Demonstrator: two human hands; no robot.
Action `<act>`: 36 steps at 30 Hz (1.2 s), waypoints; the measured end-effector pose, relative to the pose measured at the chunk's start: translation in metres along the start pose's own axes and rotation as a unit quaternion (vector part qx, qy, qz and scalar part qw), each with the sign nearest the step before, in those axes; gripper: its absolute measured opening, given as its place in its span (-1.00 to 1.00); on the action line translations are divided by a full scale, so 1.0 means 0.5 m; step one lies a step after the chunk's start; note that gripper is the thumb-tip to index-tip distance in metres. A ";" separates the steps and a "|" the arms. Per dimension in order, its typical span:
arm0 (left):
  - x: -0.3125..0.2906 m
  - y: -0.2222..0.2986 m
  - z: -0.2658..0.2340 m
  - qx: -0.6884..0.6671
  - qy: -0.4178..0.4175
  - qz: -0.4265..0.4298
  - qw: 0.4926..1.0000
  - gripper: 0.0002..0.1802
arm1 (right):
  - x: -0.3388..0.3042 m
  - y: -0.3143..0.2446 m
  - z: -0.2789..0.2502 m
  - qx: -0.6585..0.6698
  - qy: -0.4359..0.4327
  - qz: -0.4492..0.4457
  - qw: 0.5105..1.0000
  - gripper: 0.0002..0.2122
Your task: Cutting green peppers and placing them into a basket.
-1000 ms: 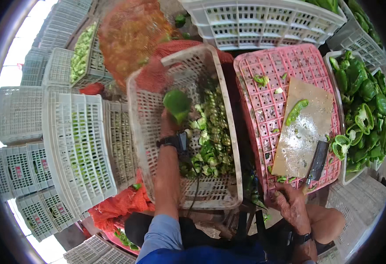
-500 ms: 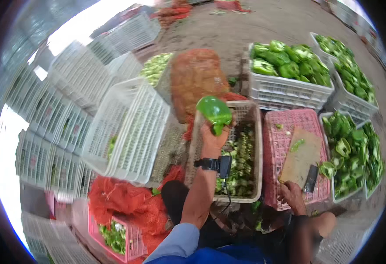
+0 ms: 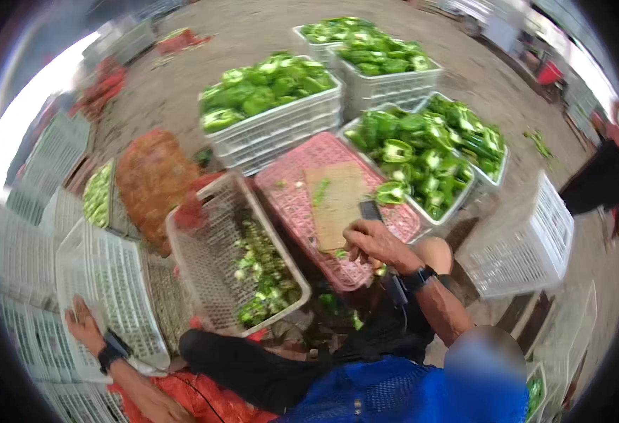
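Observation:
At the lower left my left hand (image 3: 83,328) is open, fingers spread and nothing in it, over the near side of a white slatted crate (image 3: 115,282). My right hand (image 3: 376,243) is closed, fingers curled, over the lower right of a tan cutting board (image 3: 334,197). Just beyond its knuckles a dark knife blade (image 3: 371,210) shows at the board's edge; the hand covers the rest, and whether the fingers grip it is hidden. Under the board is an upturned pink crate (image 3: 288,169). A cut pepper half (image 3: 390,192) lies near the blade.
A grey-white crate (image 3: 299,282) between my hands holds pepper scraps. Crates of green peppers (image 3: 260,95) stand beyond and at the right (image 3: 415,166). An orange mesh sack (image 3: 154,180) sits at the left. A white crate (image 3: 514,247) lies at the right, with a person (image 3: 602,176) behind.
My left hand held a green pepper over the scrap crate; now it is empty and farther left. My right hand has moved over the knife. The view has swung right.

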State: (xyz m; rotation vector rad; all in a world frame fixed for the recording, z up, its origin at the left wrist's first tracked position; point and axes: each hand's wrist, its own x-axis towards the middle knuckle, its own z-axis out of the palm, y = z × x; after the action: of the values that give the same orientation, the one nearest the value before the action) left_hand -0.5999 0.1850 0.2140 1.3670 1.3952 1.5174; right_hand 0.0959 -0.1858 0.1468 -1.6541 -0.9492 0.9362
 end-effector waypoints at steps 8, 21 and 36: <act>-0.392 0.135 0.523 -0.162 -0.338 -0.074 0.924 -0.68 | 0.078 0.140 -0.383 -0.153 0.352 0.127 0.914 -0.66; -0.596 0.079 0.768 0.275 -0.699 0.155 0.642 -0.61 | 0.244 0.249 -0.608 -0.496 0.472 0.014 0.729 -0.56; -0.687 0.094 0.870 0.017 -0.624 -0.099 0.775 -0.27 | 0.280 0.127 -0.365 -0.507 0.286 -0.116 0.805 -0.78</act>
State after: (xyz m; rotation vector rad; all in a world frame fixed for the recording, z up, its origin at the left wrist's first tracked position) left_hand -0.0939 -0.0274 0.1220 1.6440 0.6166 0.1854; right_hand 0.3267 -0.1392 0.1074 -2.3973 -1.2523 -0.3882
